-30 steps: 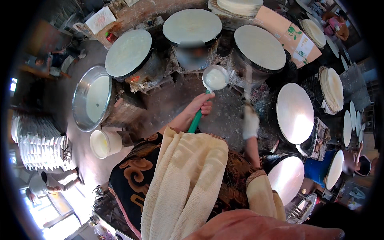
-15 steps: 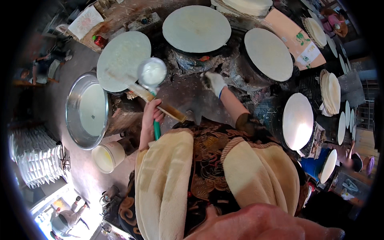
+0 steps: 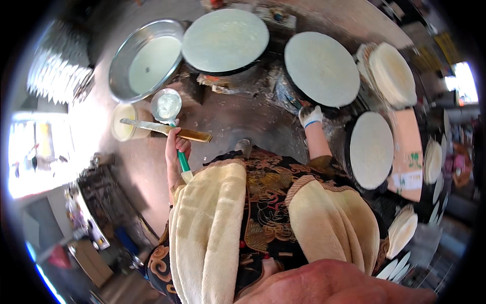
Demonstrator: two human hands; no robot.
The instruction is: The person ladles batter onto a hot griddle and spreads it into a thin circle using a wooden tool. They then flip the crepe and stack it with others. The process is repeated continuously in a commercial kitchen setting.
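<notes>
Ladle (image 3: pixel 167 105), near side of steel basin (image 3: pixel 115 76): left hand (image 3: pixel 178 144) clasps its green handle (image 3: pixel 183 161) plus flat spatula (image 3: pixel 193 135); best held level against spills. Gloved right hand (image 3: pixel 310 115), well right of basin, by griddle (image 3: pixel 321 68) edge; finger grip unclear.

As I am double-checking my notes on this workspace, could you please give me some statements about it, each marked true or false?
1. The left hand holds both a ladle and a flat spatula. True.
2. The ladle's handle is red. False: it is green.
3. The right hand is bare. False: it wears a white glove.
4. The metal basin contains pale liquid. True.
5. The light-coloured bucket is at the right of the picture. False: it is at the left, just below the basin.
</notes>
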